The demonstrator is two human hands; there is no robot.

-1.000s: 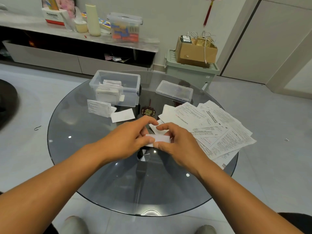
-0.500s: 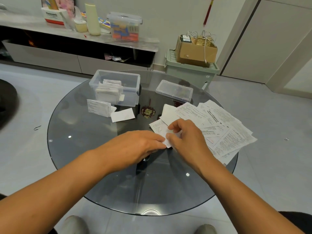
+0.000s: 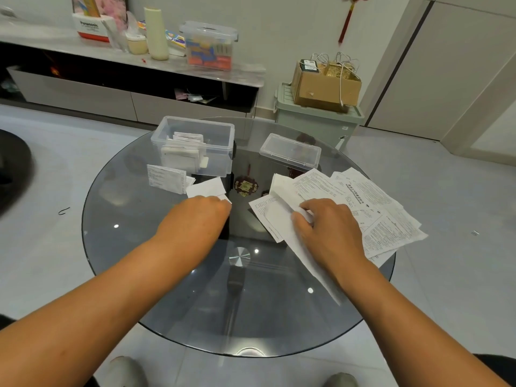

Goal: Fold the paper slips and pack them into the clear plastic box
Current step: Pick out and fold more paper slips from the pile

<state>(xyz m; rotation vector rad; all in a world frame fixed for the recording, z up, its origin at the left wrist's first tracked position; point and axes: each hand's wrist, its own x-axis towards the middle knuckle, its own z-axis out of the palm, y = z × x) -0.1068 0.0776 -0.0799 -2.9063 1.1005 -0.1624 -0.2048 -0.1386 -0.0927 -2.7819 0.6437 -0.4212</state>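
left hand (image 3: pixel 199 219): knuckles up, fingers curled, tips pinching a small folded slip (image 3: pixel 226 198); only a white corner of it shows past the fingertips, low over the desk (image 3: pixel 134 247)
right hand (image 3: pixel 329 233): palm down on the paper pile, fingers (image 3: pixel 303 219) curled round the edge of a long sheet (image 3: pixel 282 219), gripping it
long sheet: runs from beyond the right fingers back under the palm and wrist toward the near desk edge; lifted or flat, cannot tell
printed slip (image 3: pixel 265 212): flat on the desk just left of the right fingers, partly under the long sheet
paper pile (image 3: pixel 377 213): many printed sheets fanned out, right of and beyond the right fingers, some under the hand
blank slip (image 3: pixel 205 187): white, flat on the desk, just beyond the left fingers, touching or nearly touching the pinched slip
printed stack (image 3: pixel 166 178): left of the blank slip, beyond-left of the left fingers, just in front of the box
box (image 3: pixel 223 135): clear, open top, well beyond the left fingers, on the far left part of the desk; folded slips stand packed inside, mostly at its left half
lid (image 3: pixel 290 150): clear, lying on the desk right of the box, beyond the right fingers, apart from the box
ornament (image 3: pixel 245 187): dark red and gold, seen through the glass between the two hands, beyond both
desk: round, dark glass
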